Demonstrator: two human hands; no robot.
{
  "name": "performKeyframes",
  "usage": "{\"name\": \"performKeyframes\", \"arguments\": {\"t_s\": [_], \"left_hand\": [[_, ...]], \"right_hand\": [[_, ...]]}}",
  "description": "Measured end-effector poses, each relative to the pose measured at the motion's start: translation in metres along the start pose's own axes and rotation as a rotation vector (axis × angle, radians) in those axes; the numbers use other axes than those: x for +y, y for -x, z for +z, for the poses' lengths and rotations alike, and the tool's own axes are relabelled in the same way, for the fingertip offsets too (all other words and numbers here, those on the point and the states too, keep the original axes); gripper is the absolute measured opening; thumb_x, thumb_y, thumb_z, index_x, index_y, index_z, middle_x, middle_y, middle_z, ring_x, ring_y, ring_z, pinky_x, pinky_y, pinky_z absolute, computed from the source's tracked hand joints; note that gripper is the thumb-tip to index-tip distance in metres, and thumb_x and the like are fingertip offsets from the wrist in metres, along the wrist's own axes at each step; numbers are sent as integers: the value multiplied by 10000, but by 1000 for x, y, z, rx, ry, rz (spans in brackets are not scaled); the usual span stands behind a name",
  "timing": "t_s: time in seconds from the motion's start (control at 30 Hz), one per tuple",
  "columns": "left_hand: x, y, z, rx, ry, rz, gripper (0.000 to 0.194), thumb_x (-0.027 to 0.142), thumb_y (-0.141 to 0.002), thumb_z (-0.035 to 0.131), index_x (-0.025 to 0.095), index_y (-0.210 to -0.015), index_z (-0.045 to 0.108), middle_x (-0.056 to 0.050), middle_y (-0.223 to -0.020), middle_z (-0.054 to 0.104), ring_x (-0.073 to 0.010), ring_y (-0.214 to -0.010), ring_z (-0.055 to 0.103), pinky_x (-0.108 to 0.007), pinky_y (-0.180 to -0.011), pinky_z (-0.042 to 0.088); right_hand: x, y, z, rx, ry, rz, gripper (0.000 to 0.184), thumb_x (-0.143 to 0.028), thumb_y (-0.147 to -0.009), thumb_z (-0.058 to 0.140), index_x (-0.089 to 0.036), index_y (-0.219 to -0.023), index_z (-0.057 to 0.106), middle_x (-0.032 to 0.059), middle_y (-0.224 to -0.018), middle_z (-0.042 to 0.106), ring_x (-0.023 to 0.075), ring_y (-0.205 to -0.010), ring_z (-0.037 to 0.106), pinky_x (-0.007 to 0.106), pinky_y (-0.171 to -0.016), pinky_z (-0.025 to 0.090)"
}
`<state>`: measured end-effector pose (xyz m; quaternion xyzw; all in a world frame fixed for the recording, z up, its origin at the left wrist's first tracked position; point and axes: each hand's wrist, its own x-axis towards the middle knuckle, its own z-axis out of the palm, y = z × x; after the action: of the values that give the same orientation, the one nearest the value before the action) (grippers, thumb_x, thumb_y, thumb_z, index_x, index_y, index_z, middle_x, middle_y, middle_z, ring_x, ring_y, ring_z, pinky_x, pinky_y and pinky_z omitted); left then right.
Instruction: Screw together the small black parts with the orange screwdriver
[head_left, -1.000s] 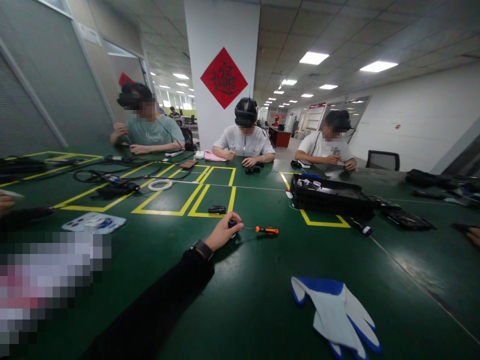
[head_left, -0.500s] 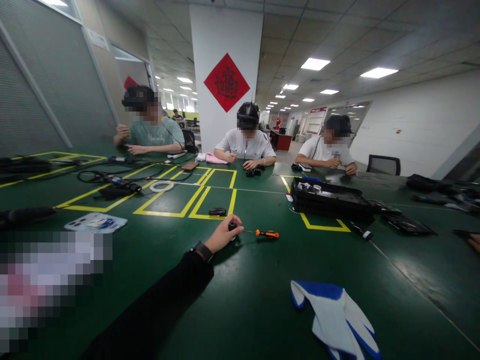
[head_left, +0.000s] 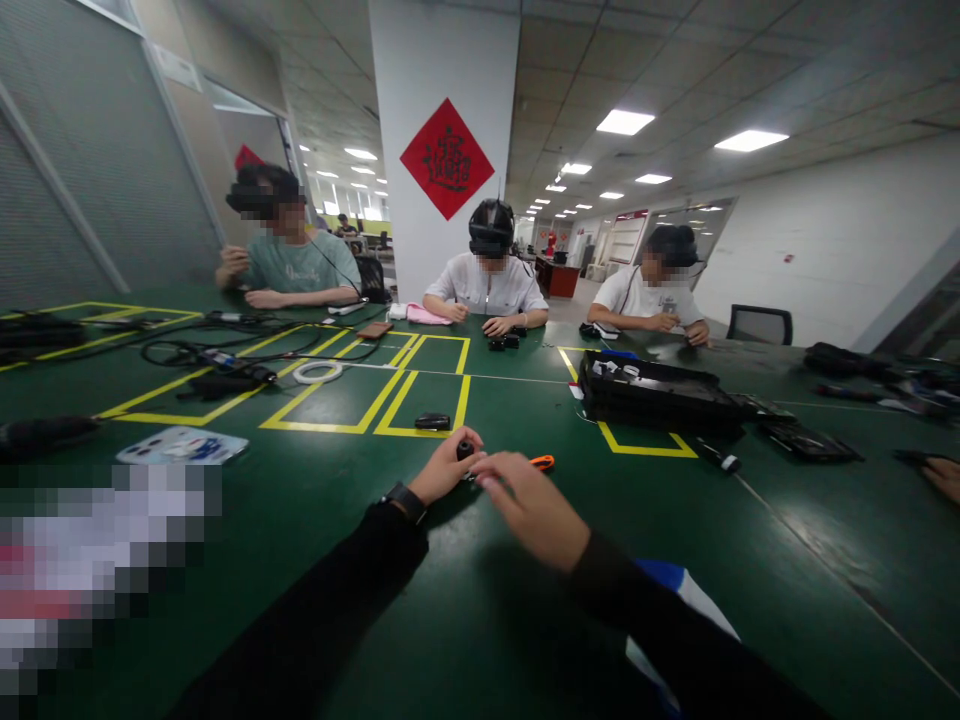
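Observation:
My left hand (head_left: 444, 472) rests on the green table with its fingers closed around a small black cylindrical part (head_left: 466, 451). A watch is on that wrist. My right hand (head_left: 534, 508), slightly blurred, reaches in from the right. Its fingers are stretched out and a little bent, their tips beside the left fingertips, with nothing seen in them. Tiny pale bits (head_left: 469, 477) show between the hands, too small to name. Behind my right hand lies a screwdriver, only its orange and black handle (head_left: 543, 463) showing. A short black object (head_left: 433, 422) lies just beyond my left hand.
A blue and white glove (head_left: 682, 600) lies partly under my right forearm. Further off stands a black tray (head_left: 660, 395). A phone-like patterned case (head_left: 182, 446), a white cable coil (head_left: 317, 372) and black cables are to the left. Several people sit across the table.
My right hand has come into view from the right and reached my left hand, covering part of the screwdriver and glove. My left hand keeps its hold. The view has shifted slightly.

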<state>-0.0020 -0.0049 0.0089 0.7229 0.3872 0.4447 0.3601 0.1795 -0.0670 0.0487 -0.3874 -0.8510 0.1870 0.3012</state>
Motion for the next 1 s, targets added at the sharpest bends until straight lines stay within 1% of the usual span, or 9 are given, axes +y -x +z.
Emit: {"name": "performKeyframes", "arguments": {"t_s": [0.07, 0.13, 0.17, 0.23, 0.3, 0.47, 0.6, 0.73, 1.0], "left_hand": [[0, -1, 0, 0, 4, 3, 206, 316, -721, 556, 165, -852, 507, 0, -771, 544, -132, -714, 514, -270, -708, 401], [-1, -1, 0, -6, 18, -10, 210, 321, -717, 560, 166, -847, 504, 3, -764, 544, -129, -701, 517, -269, -700, 405], [0, -1, 0, -9, 30, -19, 214, 326, -716, 561, 167, -846, 502, 4, -760, 545, -127, -696, 519, -269, -697, 407], [1, -1, -1, -13, 63, -44, 221, 338, -718, 557, 167, -844, 496, 7, -742, 545, -124, -683, 524, -267, -689, 413], [2, 0, -2, -7, 100, -71, 230, 355, -724, 549, 168, -843, 489, 11, -715, 540, -122, -670, 528, -261, -678, 416], [2, -1, -5, 50, 205, -110, 280, 429, -745, 518, 170, -843, 472, 10, -703, 532, -115, -671, 539, -244, -666, 422], [-4, -2, -6, 64, 314, -88, 375, 522, -789, 395, 162, -869, 462, -4, -689, 518, -114, -653, 539, -235, -624, 427], [-6, -1, -5, 48, 364, -104, 456, 595, -781, 313, 167, -861, 448, -11, -701, 513, -116, -628, 534, -223, -560, 416], [-3, 1, -6, -13, 355, -59, 457, 580, -797, 289, 164, -800, 478, -29, -676, 544, -112, -588, 514, -225, -541, 405]], "right_hand": [[21, -4, -10, 12, 105, 41, 251, -262, -838, 464, -214, -1072, 538, 70, -1056, 540, 199, -1016, 459, 395, -884, 353], [46, -5, -15, -10, 219, 82, 236, -256, -789, 534, -211, -1017, 574, 72, -1010, 554, 213, -1001, 452, 393, -859, 351], [57, -5, -16, -29, 226, 87, 213, -254, -773, 553, -206, -978, 587, 69, -993, 556, 207, -973, 463, 380, -842, 359], [73, -3, -13, 11, 197, 78, 152, -241, -772, 550, -190, -908, 593, 63, -965, 557, 191, -942, 473, 360, -833, 362], [80, 0, -9, 56, 127, 72, 132, -233, -769, 547, -180, -883, 587, 56, -930, 566, 179, -909, 489, 344, -820, 372], [73, 6, -7, 110, -159, 159, 189, -290, -784, 508, -171, -921, 559, 27, -843, 597, 146, -771, 551, 302, -735, 426], [65, 7, -4, 120, -357, 210, 224, -324, -764, 526, -159, -912, 554, 24, -784, 616, 137, -689, 575, 281, -673, 450], [60, 7, 1, 128, -397, 193, 211, -309, -736, 556, -158, -883, 572, 14, -753, 618, 133, -678, 580, 285, -704, 450], [58, 8, 1, 116, -369, 193, 207, -306, -733, 559, -157, -874, 585, 15, -766, 617, 127, -675, 568, 265, -676, 444]]}}
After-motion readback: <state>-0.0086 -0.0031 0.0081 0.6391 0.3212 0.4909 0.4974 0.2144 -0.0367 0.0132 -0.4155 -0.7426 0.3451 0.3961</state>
